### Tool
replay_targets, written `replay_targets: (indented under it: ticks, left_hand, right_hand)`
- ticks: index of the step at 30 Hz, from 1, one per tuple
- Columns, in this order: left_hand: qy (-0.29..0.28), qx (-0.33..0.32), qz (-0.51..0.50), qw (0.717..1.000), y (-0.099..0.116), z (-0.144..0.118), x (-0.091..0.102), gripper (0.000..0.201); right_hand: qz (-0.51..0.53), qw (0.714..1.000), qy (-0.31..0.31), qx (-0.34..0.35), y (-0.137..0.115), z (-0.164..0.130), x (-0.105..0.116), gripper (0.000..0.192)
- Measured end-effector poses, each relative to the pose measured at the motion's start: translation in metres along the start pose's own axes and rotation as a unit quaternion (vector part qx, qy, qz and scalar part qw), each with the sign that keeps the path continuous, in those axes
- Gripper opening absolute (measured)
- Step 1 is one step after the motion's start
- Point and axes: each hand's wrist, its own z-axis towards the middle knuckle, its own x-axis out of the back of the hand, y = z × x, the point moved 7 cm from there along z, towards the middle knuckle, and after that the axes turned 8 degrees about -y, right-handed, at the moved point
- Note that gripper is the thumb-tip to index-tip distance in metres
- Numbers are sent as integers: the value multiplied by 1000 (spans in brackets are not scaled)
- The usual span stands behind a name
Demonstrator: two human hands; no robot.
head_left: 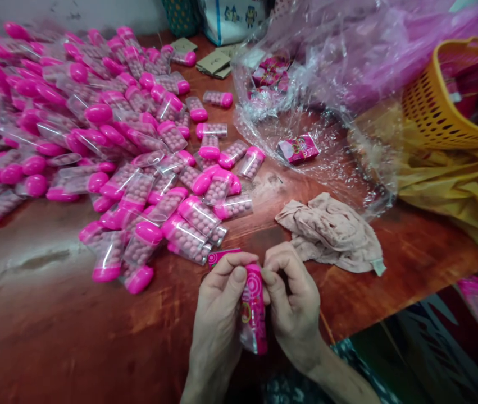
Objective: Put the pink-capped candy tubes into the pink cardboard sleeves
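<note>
Near the table's front edge, my left hand (221, 308) grips a small pink printed candy pack (253, 306) between thumb and fingers. The pack stands roughly upright, with a see-through part at its lower end. My right hand (291, 306) has curled fingers and pinches the pack's upper right edge. Another flat pink printed piece (221, 257) shows just behind my left fingers, partly hidden by them. Beyond my hands lie several see-through candy containers (199, 216) with bright pink caps and pale pink balls inside, heaped loosely toward the left.
A crumpled beige cloth (333, 233) lies right of my hands. Behind it, a see-through plastic bag (327, 120) spreads out with a pink printed box (298, 148) on it. A yellow basket (422, 104) stands at right on yellow plastic (445, 185). Cardboard pieces (214, 63) lie behind.
</note>
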Motion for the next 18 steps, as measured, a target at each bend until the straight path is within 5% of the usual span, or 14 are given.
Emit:
replay_targets:
  ticks: [6, 8, 13, 18]
  left_hand:
    - [151, -151, 103, 972, 22, -17, 16, 14]
    - [180, -225, 177, 941, 33, -25, 17, 10]
    - [151, -370, 309, 863, 46, -39, 2, 13]
    - [129, -412, 344, 834, 45, -41, -5, 17]
  right_hand:
    - [42, 998, -53, 2, -12, -14, 9, 12]
    - [20, 996, -78, 23, -19, -21, 5, 29]
    - [-37, 997, -22, 64, -28, -29, -3, 43]
    - [-13, 998, 5, 61, -26, -18, -1, 36]
